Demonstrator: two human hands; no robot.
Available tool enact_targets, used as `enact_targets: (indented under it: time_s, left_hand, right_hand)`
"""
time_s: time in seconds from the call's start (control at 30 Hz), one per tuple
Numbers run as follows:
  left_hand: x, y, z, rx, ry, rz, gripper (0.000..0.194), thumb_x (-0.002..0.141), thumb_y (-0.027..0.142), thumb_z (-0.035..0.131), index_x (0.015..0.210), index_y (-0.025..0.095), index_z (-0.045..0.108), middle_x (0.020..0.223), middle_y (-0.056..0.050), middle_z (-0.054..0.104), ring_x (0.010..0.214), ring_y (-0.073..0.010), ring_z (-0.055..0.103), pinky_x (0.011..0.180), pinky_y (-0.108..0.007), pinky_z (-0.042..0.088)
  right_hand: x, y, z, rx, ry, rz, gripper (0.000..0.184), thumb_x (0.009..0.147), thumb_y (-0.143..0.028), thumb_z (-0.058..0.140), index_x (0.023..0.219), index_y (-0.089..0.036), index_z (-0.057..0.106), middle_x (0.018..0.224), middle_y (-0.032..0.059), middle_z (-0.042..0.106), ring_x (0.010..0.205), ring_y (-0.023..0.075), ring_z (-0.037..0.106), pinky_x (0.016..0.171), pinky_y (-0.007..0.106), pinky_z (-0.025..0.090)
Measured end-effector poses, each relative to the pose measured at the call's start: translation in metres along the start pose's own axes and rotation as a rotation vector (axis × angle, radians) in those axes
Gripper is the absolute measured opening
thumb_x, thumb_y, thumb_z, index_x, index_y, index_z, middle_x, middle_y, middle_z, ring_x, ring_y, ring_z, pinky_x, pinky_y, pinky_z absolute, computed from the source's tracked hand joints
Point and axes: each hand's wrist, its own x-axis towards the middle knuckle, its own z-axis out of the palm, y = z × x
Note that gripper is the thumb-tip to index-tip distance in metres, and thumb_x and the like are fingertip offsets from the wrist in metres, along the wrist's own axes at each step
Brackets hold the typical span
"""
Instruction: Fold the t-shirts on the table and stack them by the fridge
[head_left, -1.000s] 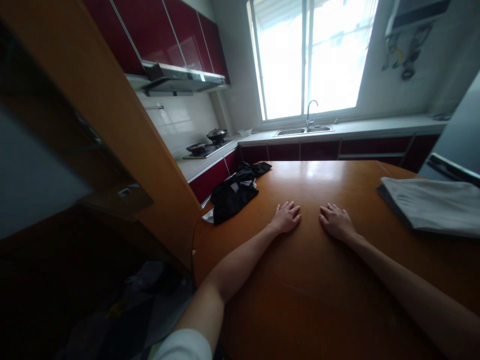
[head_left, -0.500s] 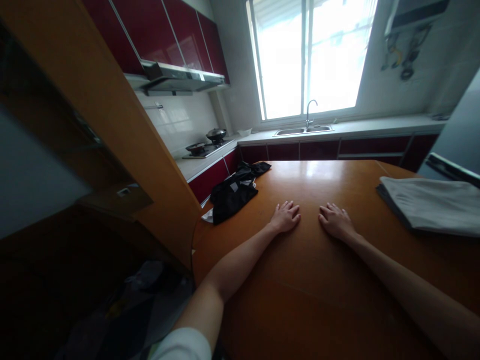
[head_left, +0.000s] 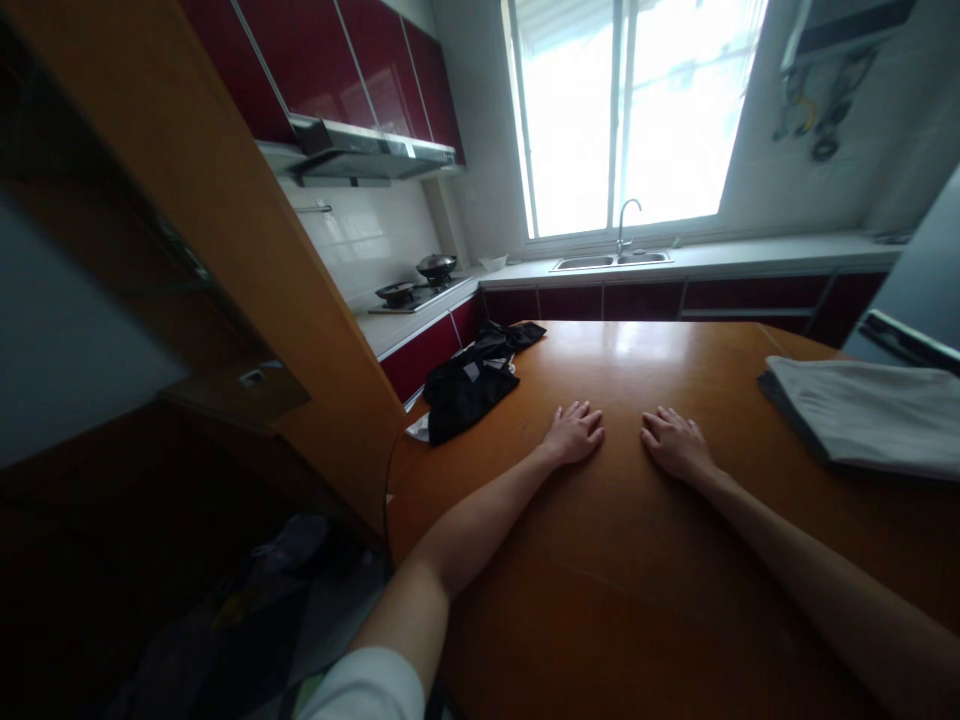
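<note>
My left hand (head_left: pixel 574 434) lies palm down on the wooden table (head_left: pixel 637 560), its fingers stretched out and holding nothing. To its right, a short gap away, my right hand (head_left: pixel 677 443) rests flat on the same surface, also with nothing in it. A crumpled black cloth item (head_left: pixel 472 390) with some white parts lies on the table's left side, beyond my left hand. On the right side sits a folded light grey cloth (head_left: pixel 877 412) with a darker layer beneath, apart from my right hand.
A wooden cabinet post (head_left: pixel 330 370) rises at the table's left edge. Behind the table runs a counter with a sink (head_left: pixel 585 263), a tap (head_left: pixel 621 225) and a stove (head_left: pixel 424 295) bearing a lidded pan (head_left: pixel 436 265). A pale appliance (head_left: pixel 919 270) stands at the right.
The view has shifted slightly, so the scene sits a little further right. Both hands stay flat on the table, and the cloths have not moved.
</note>
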Motion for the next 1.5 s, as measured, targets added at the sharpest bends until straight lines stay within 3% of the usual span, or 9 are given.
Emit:
enact_targets:
  time_s: [1.13,1.23,1.4,1.5]
  left_hand:
    - [0.001,-0.002,0.004,-0.030,0.033,0.011,0.053,0.102,0.051,0.043,0.147,0.026,0.051,0.161,-0.011,0.039,0.150,-0.0312,0.031,0.121,-0.060,0.022]
    - [0.005,-0.003,0.006,-0.102,0.082,-0.006,0.046,0.099,0.046,0.051,0.140,0.025,0.059,0.157,-0.009,0.046,0.148,-0.0306,0.036,0.121,-0.059,0.024]
    - [0.018,-0.022,-0.009,-0.196,0.218,-0.142,0.036,0.096,0.032,0.058,0.129,0.022,0.067,0.134,-0.005,0.067,0.126,-0.0200,0.060,0.113,-0.034,0.043]
    - [0.018,-0.050,-0.029,-0.164,0.323,-0.269,0.037,0.097,0.025,0.054,0.132,0.018,0.064,0.141,-0.012,0.061,0.134,-0.0240,0.053,0.117,-0.040,0.037]
  right_hand:
    - [0.000,0.002,0.001,0.005,0.005,-0.009,0.051,0.101,-0.043,0.038,0.142,-0.019,0.057,0.157,0.0155,0.045,0.147,0.0313,0.036,0.118,0.054,0.027]
    - [0.001,0.004,0.002,0.005,0.008,-0.013,0.051,0.100,-0.043,0.039,0.141,-0.020,0.058,0.156,0.0153,0.046,0.147,0.0311,0.037,0.117,0.053,0.027]
    - [0.000,0.003,-0.001,-0.001,-0.002,-0.021,0.050,0.101,-0.043,0.039,0.140,-0.019,0.059,0.156,0.0155,0.046,0.147,0.0315,0.036,0.117,0.054,0.028]
    - [-0.001,0.002,-0.003,-0.002,-0.013,-0.017,0.050,0.101,-0.043,0.039,0.141,-0.019,0.058,0.156,0.0155,0.045,0.147,0.0314,0.036,0.117,0.054,0.028]
